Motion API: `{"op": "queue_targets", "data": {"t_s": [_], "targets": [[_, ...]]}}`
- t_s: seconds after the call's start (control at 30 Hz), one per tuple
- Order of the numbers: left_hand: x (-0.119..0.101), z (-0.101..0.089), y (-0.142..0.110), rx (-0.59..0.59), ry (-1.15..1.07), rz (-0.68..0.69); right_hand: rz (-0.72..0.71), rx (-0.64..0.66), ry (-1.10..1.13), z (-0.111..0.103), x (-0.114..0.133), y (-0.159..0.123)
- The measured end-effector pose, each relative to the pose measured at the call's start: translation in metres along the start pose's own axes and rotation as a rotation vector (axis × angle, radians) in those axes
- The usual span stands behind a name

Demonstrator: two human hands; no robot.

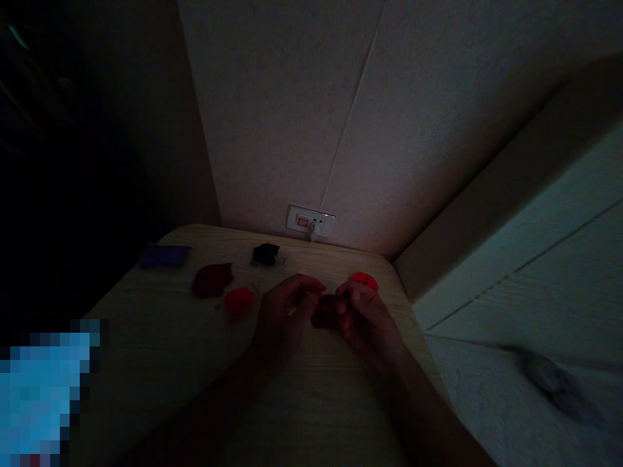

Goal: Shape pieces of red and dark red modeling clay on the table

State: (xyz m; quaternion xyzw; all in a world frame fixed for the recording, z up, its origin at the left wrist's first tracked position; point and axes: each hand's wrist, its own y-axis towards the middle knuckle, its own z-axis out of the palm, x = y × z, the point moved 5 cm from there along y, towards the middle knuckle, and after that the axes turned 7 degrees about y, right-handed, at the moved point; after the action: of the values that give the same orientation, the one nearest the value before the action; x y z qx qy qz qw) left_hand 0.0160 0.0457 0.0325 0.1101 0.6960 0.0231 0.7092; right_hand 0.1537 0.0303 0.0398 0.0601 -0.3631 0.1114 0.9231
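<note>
In the dim light, my left hand (285, 318) is over the table with its fingers curved and a gap between thumb and fingertips; nothing shows in it. To its right, my right hand (372, 321) has thumb and fingers pinched together, perhaps on a tiny dark bit too small to name. Between the hands, partly covered by them, is a dark red, flattened piece (324, 314) that looks like modelling clay. Just beyond my right hand lies a bright red round piece (365, 281) with dark spots on it.
On the wooden table (292, 408) lie a red lump (239, 299), a dark red flat lump (213, 281), a black lump (265, 253) and a purple packet (166, 256). A wall socket (311, 222) with a plug sits behind; a pale panel (525, 259) borders the right.
</note>
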Motion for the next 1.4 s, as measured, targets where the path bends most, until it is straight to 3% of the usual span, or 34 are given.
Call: {"op": "queue_targets", "data": {"t_s": [0.43,0.67,0.8,1.1,1.4], "targets": [[0.003,0.0,0.001,0.006,-0.095,-0.011,-0.008,0.014,-0.015,0.002,0.0,0.0],[0.011,0.014,0.006,0.21,-0.473,-0.185,-0.038,-0.028,-0.103,-0.002,-0.001,0.002],[0.015,0.017,0.006,0.261,-0.451,-0.198,-0.028,-0.011,-0.145,-0.002,-0.004,0.001],[0.014,0.016,0.003,0.241,-0.401,-0.213,-0.022,-0.003,-0.14,-0.004,-0.003,0.0],[0.016,0.019,0.003,0.293,-0.521,-0.227,0.011,-0.027,-0.091,-0.004,-0.004,0.0]]}}
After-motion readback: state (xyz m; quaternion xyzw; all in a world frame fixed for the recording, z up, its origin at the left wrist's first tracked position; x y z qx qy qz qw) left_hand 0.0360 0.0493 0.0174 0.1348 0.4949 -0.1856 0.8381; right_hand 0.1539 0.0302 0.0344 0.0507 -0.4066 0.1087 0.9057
